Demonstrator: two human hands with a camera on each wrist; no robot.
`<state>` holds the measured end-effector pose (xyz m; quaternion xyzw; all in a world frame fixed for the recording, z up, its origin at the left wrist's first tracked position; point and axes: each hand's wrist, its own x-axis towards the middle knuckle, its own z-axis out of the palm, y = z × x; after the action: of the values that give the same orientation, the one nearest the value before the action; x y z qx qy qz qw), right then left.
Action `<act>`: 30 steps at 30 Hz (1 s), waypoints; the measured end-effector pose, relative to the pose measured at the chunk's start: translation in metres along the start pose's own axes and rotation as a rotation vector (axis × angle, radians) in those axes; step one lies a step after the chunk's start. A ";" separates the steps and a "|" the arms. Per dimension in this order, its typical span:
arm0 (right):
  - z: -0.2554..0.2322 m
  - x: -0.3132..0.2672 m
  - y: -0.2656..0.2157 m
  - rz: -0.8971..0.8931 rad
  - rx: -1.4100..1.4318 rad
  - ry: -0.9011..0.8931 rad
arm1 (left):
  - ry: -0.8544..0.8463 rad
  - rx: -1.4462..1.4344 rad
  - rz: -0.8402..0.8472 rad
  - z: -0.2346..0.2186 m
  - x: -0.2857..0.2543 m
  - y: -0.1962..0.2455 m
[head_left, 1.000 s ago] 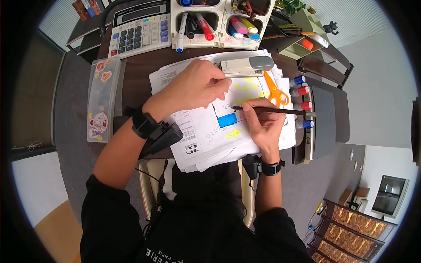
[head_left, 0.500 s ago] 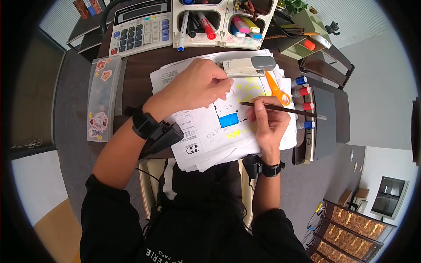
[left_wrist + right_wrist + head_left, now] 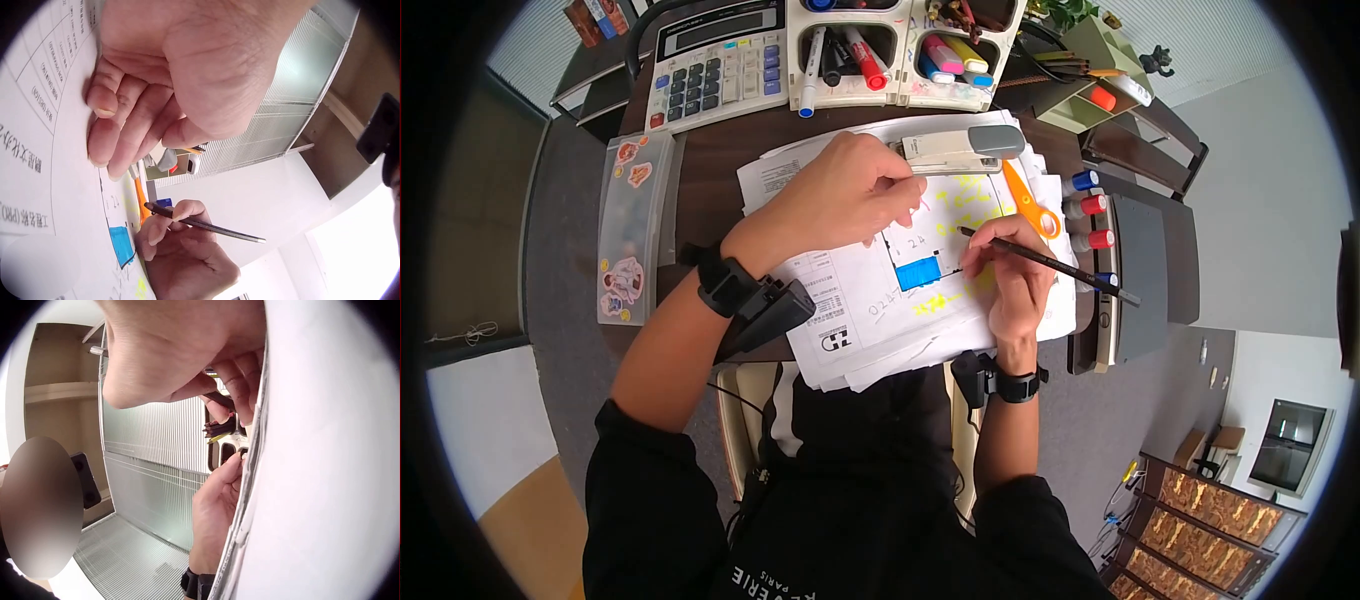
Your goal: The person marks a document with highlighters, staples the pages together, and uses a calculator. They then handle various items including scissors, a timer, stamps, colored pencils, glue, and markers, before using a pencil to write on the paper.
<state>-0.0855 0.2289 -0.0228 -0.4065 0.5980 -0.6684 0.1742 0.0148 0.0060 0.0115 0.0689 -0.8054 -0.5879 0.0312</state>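
The right hand (image 3: 1018, 285) pinches a slender dark pencil (image 3: 1080, 273), its tip toward the left hand (image 3: 855, 190), which rests, fingers loosely bent, on white printed papers (image 3: 865, 345).

A dark brown table (image 3: 708, 165) stood over a grey floor (image 3: 570, 300), with a cream chair (image 3: 733, 400) at its near edge. A plain pale grey wall (image 3: 1260, 190) rose at the right of the head view, above a dark rack (image 3: 1200, 520) with mottled brown panels. Finely ribbed pale panels (image 3: 156, 434) showed in the right wrist view, and white glare (image 3: 362, 259) washed out one corner of the left wrist view.
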 end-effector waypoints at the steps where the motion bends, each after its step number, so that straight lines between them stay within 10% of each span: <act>1: 0.000 0.001 0.000 0.000 0.000 0.000 | 0.000 -0.002 0.000 0.000 0.000 0.000; 30: -0.015 -0.016 -0.006 0.126 -0.172 0.111 | -0.011 0.016 -0.012 0.001 -0.001 0.002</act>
<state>-0.0859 0.2519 -0.0219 -0.3437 0.6864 -0.6238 0.1470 0.0154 0.0075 0.0130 0.0706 -0.8099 -0.5819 0.0225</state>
